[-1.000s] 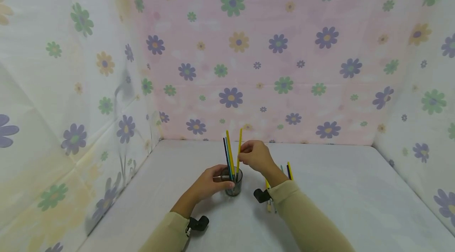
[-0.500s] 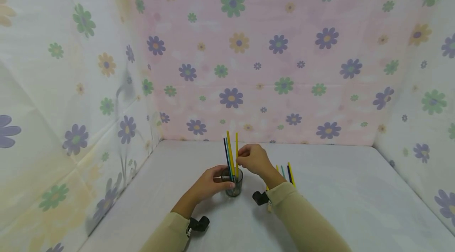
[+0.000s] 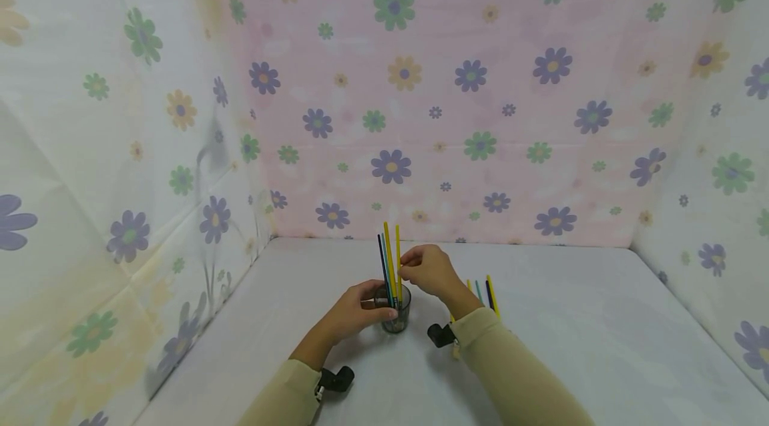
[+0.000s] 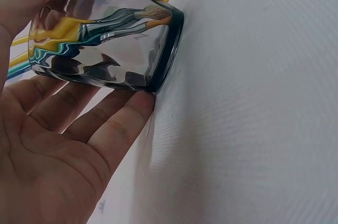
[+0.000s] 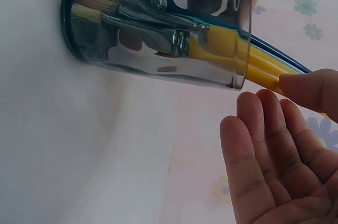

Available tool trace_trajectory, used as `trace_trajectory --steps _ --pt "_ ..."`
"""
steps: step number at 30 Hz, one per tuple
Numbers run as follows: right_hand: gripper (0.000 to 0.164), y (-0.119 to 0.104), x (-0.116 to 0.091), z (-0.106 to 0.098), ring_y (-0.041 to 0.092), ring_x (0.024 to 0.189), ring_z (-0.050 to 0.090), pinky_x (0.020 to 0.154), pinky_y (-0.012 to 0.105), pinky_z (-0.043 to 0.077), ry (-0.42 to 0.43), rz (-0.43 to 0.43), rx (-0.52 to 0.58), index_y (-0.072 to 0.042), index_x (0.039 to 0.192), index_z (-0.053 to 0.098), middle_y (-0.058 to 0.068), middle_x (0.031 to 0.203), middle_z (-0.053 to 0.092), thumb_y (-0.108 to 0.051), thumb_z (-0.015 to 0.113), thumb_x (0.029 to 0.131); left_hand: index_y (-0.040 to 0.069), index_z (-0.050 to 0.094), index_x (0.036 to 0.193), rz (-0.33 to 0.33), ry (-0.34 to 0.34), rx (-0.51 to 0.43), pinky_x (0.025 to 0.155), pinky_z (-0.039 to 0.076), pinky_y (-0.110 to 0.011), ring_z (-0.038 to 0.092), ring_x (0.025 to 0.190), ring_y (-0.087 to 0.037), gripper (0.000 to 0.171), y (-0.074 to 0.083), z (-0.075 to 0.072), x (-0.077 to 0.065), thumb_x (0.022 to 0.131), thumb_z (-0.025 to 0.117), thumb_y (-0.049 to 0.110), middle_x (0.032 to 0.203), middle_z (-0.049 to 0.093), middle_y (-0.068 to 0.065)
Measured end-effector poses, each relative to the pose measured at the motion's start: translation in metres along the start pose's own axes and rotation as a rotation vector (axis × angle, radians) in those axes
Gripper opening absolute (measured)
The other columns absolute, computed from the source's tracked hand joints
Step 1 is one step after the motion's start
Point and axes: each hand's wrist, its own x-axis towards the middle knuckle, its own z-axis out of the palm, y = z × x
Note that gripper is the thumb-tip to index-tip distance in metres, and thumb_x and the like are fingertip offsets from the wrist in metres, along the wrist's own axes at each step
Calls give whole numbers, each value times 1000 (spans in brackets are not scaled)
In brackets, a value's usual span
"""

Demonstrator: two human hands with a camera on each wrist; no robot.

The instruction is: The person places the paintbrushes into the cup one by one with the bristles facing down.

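Note:
A smoky clear glass (image 3: 396, 320) stands on the table with several paintbrushes in it, bristles down. My left hand (image 3: 350, 312) holds the glass from the left, thumb and fingers on opposite sides of its wall, as the left wrist view shows. Against the glass's right inner side leans a yellow paintbrush (image 3: 398, 246). My right hand (image 3: 429, 272) pinches its handle above the rim between thumb and index finger. The other fingers (image 5: 240, 150) extend loosely below it. Through the glass (image 5: 158, 65) in the right wrist view, brown and pale bristles rest near the base.
More brushes (image 3: 491, 292), with yellow, teal and dark handles, lie on the white table (image 3: 571, 332) right of the glass, partly hidden by the right forearm. Flower-patterned cloth (image 3: 444, 92) encloses the back and sides.
The right hand has shifted slightly left and down with the yellow paintbrush, which now stands lower and closer to the other handles. The left hand and glass have stayed nearly still.

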Motion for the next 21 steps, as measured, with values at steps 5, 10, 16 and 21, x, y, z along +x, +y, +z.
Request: trace_trajectory --steps 5,10,16,21 --pt "15 -2 1 -1 32 95 74 74 33 60 -6 1 -1 -11 103 74 2 93 74 -19 77 90 17 56 146 -1 1 6 110 51 -50 64 129 -28 71 1 -1 -1 87 82 47 135 68 -2" --pt "15 -3 0 0 31 96 74 76 33 60 -17 15 -16 -11 104 75 1 93 75 -19 76 91 18 55 146 -2 -2 -4 110 51 -50 63 129 -28 72 1 0 -2 86 83 48 134 68 -1" --pt "18 -2 -2 0 30 98 74 78 35 61 -23 13 -23 -11 108 75 1 96 75 -21 76 92 17 55 145 0 0 -6 110 51 -51 63 129 -29 72 1 0 -2 86 83 48 134 68 -2" --pt "20 1 -3 -9 23 90 74 78 36 61 -16 -15 -26 -12 110 76 0 96 76 -22 75 93 17 56 145 3 3 -2 110 51 -52 64 129 -30 70 1 1 -2 87 82 47 134 69 -3"
